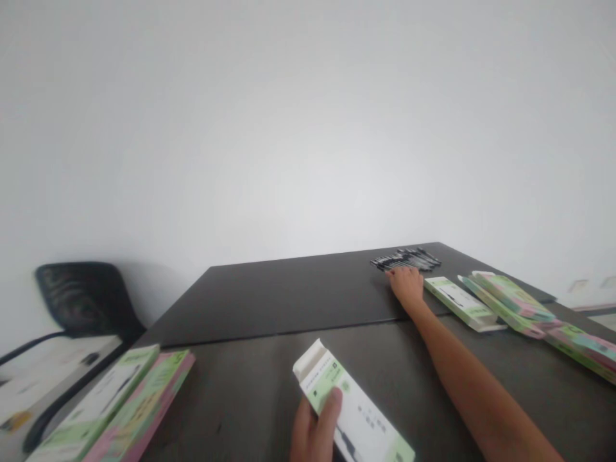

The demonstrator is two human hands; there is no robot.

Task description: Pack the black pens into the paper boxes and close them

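My left hand [315, 427] grips a white and green cardboard pen box [359, 410], thumb across its printed front. The box is tilted, and a flap stands out at its upper end. Farther off, my right hand [405, 283] is stretched to the near edge of a pile of dark pens [407, 258] on the table. Its fingers point away from me and their tips are hidden, so whether they hold a pen cannot be made out. Just right of that hand lies another white and green box [461, 301].
Several green and pink boxes [517, 298] lie along the table's right side. At the left front edge, a white and green box [103, 398] lies beside a green and pink one [144, 404]. A black mesh chair [86, 298] stands left of the dark table [269, 295].
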